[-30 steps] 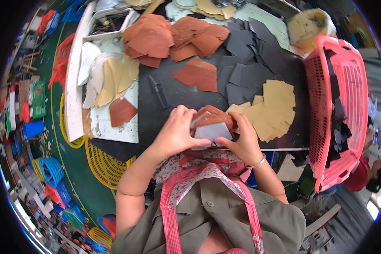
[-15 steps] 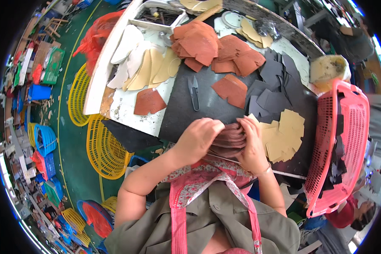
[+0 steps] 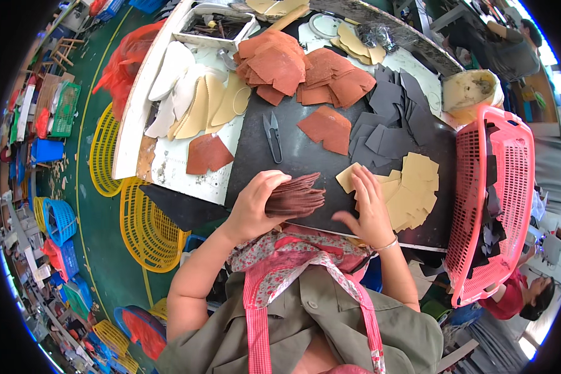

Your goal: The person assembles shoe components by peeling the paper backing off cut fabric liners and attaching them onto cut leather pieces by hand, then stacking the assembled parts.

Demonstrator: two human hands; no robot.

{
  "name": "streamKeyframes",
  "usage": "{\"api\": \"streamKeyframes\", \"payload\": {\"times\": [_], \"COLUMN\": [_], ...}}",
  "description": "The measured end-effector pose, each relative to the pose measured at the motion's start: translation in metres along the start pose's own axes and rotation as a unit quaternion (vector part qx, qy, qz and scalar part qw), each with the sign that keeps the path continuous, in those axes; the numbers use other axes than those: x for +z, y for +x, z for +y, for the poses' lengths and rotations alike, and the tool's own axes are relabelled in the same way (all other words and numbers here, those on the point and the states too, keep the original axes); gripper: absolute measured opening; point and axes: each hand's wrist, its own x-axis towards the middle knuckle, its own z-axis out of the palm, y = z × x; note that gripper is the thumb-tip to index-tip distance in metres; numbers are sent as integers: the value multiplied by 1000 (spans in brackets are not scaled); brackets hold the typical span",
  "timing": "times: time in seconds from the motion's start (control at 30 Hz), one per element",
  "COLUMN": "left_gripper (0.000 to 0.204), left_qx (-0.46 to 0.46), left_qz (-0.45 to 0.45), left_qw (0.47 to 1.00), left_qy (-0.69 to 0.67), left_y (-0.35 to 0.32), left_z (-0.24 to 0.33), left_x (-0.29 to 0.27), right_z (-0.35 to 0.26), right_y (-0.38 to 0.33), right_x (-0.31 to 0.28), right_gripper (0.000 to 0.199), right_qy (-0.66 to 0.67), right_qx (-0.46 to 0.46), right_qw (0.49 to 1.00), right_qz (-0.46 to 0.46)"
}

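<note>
I see the left hand (image 3: pixel 255 206) clamped around a stack of brown leather pieces (image 3: pixel 295 198), held just above the black mat (image 3: pixel 293 156). Right of it, the right hand (image 3: pixel 366 212) lies spread on tan pieces (image 3: pixel 411 190); snips (image 3: pixel 272 134) lie beyond.

Bare black mat (image 3: pixel 305 159) between the left hand (image 3: pixel 255 206) and right hand (image 3: pixel 368 212): open lane running toward 12 o'clock. Snips (image 3: pixel 272 134) lie in that lane at 12 of the left hand, well apart from it. One brown piece (image 3: pixel 327 128) sits at 1 o'clock, flat. Tan stack (image 3: pixel 411 190) touches the right hand at 3 o'clock; passage blocked low there. Black pieces (image 3: pixel 393 128) crowd 1–2 o'clock. Pink basket (image 3: pixel 498 199) walls off the far 3 o'clock edge. At 9–10 o'clock of the left hand, white board (image 3: pixel 168 171) with one brown piece (image 3: pixel 207 154); bare strip near its front edge. Brown heap (image 3: pixel 293 68) closes 12 o'clock far end.
</note>
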Motion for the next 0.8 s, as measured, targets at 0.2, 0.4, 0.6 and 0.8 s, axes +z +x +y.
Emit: {"api": "streamKeyframes", "payload": {"times": [0.2, 0.4, 0.6, 0.8], "left_gripper": [80, 70, 67, 59], "left_qx": [37, -106, -291, -285], "left_qz": [39, 84, 195, 320], "left_qw": [998, 989, 888, 839], "left_qy": [22, -52, -299, -337], "left_y": [-9, -22, -29, -57], "left_z": [4, 6, 0, -32], "left_x": [10, 5, -37, -102], "right_z": [-41, -19, 9, -9], "right_y": [39, 81, 97, 75], "right_x": [34, -1, 25, 22], "right_gripper": [111, 70, 33, 28], "right_qy": [181, 95, -148, -50], "right_qx": [-111, -75, -78, -110], "right_qw": [977, 992, 983, 974], "right_qz": [-5, 30, 79, 192]}}
